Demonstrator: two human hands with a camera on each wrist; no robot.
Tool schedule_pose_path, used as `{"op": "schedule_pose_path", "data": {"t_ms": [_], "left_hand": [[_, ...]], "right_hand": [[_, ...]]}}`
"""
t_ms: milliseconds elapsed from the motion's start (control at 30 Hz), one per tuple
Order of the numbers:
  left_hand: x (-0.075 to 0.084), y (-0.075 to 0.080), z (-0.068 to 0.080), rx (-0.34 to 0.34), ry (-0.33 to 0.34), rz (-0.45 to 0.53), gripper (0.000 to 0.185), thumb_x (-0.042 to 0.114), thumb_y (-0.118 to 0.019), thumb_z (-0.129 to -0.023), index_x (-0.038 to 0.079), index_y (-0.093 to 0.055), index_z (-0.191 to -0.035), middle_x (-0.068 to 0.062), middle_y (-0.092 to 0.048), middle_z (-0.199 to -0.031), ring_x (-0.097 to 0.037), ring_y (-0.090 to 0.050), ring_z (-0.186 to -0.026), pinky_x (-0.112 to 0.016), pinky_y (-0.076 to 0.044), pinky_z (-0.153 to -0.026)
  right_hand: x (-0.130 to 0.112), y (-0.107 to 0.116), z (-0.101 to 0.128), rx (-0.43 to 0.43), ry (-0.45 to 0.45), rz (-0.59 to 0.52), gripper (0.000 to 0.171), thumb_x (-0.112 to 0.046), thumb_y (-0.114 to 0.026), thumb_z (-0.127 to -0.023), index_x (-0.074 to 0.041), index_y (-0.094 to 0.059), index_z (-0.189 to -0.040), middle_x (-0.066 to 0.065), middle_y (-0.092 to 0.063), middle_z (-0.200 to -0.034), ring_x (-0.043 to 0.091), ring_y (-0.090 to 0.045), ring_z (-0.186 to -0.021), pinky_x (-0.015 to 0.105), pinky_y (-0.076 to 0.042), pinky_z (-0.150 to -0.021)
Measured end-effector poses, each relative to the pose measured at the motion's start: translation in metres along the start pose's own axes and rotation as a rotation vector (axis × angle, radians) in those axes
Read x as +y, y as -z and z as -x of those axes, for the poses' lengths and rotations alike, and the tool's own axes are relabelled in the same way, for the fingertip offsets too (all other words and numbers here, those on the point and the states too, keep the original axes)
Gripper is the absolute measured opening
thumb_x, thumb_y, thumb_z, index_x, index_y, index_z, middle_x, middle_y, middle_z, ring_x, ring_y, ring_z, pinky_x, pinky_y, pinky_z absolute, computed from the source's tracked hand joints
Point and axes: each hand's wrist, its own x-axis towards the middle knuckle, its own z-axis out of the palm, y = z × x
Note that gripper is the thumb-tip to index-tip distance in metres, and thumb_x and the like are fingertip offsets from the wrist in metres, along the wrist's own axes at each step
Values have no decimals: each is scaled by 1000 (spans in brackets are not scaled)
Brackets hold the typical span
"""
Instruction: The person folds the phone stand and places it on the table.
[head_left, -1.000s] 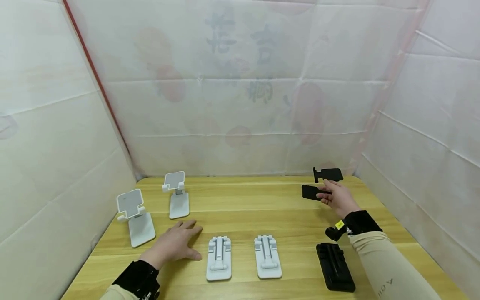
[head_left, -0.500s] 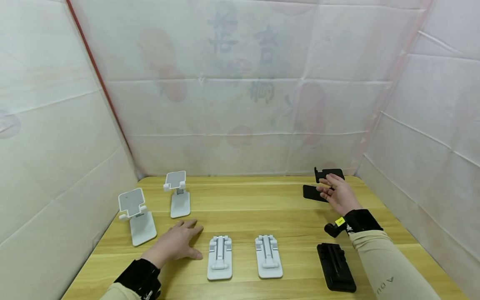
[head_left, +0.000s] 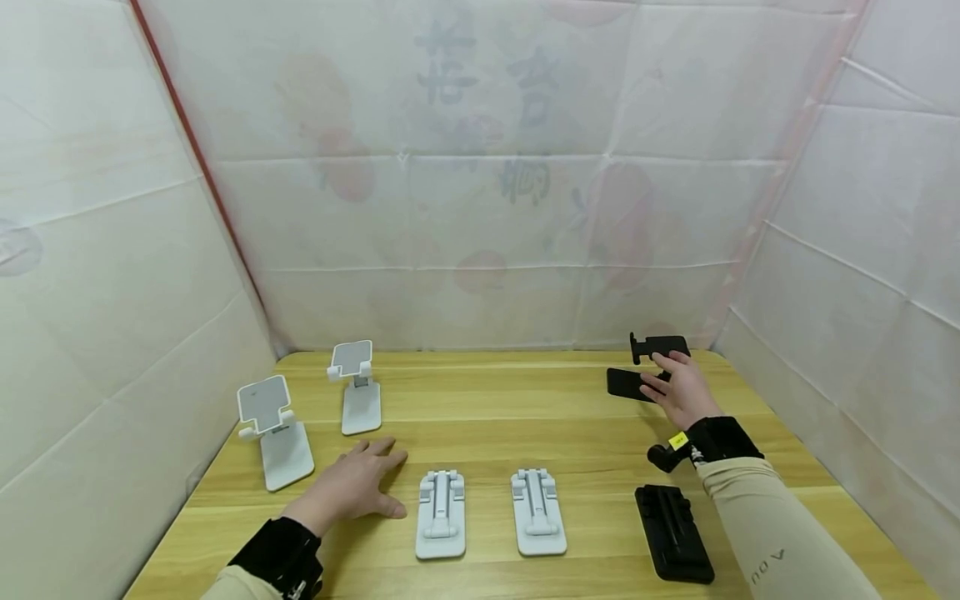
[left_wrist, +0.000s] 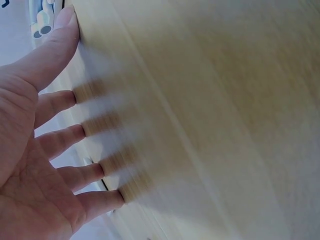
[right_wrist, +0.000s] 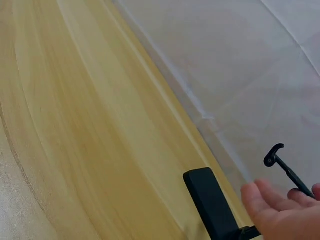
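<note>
My left hand [head_left: 351,487] is spread with its fingertips on the wooden table, left of a folded white phone stand [head_left: 440,517]; the left wrist view shows nothing in it. At the back right, my right hand [head_left: 681,390] is at an unfolded black phone stand, its fingers loosely extended. The stand's base [head_left: 628,384] lies on the table and its upper plate [head_left: 663,346] is raised above. The right wrist view shows the base [right_wrist: 210,202] and the plate's hooked lip [right_wrist: 272,156] beside my fingers. The hand hides the stand's middle.
Two unfolded white phone stands [head_left: 285,454] [head_left: 362,408] stand at the left. A second folded white stand [head_left: 538,512] lies at the front centre. A folded black stand [head_left: 673,533] lies below my right forearm. White sheeting [head_left: 480,208] encloses the table's back and sides.
My right fingers, which pinched the black stand one second ago, have loosened and shifted slightly around its upper plate. The left hand stays in place.
</note>
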Motion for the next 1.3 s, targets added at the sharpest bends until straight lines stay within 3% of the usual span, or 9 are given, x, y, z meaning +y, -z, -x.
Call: {"op": "schedule_pose_path", "data": {"t_ms": [133,267,433,533,733,867,1000,1167,1300], "left_hand": [[0,-1,0,1,-3,4,92,56,-87,-70,9,-60,-143,-23,-42,-157,-60,-33,-141,-80,-30,-108],[1,-1,0,-2,-3,11,91,55,-88,-70,8,-60,-143,-23,-41,-157,-60,-32,-141,-80,-30,-108],[1,0,0,-6,2,17,90,54,-88,-70,8,-60,-143,-23,-41,-157,-59,-32,-142,-81,-29,-109],[1,1,1,-6,0,19,90,54,-88,-70,8,-60,-142,-24,-42,-157,-60,-32,-141,-81,-29,-109],[1,0,1,-9,1,20,90,54,-88,-70,8,-61,-142,-24,-42,-157,-60,-32,-141,-81,-30,-108],[0,1,2,-9,4,21,90,54,-88,-70,8,-61,-142,-24,-42,-157,-60,-31,-141,-81,-29,-108],[0,1,2,-11,4,22,91,55,-88,-70,8,-60,-143,-24,-41,-157,-61,-31,-141,-81,-29,-108],[0,1,2,-12,4,26,91,55,-87,-70,8,-59,-143,-24,-41,-157,-60,-30,-142,-82,-28,-108],[1,1,2,-13,-2,29,91,54,-87,-70,8,-59,-144,-24,-40,-157,-61,-30,-142,-82,-27,-108]], "right_hand": [[2,3,3,-27,14,-89,77,-29,-36,-113,-26,24,-160,-5,21,-171,30,-2,-159,34,-22,-128],[17,30,-15,-53,57,-106,82,-38,-41,-110,-30,23,-160,-4,20,-171,26,-4,-159,30,-22,-128],[49,91,-69,-40,130,-195,90,-43,-62,-101,-35,2,-164,5,-11,-170,22,-32,-151,30,-32,-124],[57,106,-83,-2,167,-267,88,-38,-68,-98,-31,-10,-164,5,-34,-157,22,-43,-143,31,-37,-121],[32,68,-43,45,128,-294,81,-28,-64,-102,-27,-10,-162,4,-41,-140,26,-32,-151,30,-38,-120],[15,39,-16,46,97,-358,83,-22,-60,-104,-25,0,-161,11,-10,-168,26,-11,-158,29,-37,-121],[4,18,-1,50,49,-437,83,-18,-52,-107,-25,10,-162,1,16,-171,24,-1,-159,28,-31,-124],[2,9,3,63,-38,-440,67,-20,-40,-111,-24,2,-163,9,-8,-167,24,-11,-158,29,-28,-125],[5,9,4,36,-77,-393,63,-21,-37,-112,-18,-1,-163,11,-35,-145,25,-14,-158,31,-28,-126]]}}
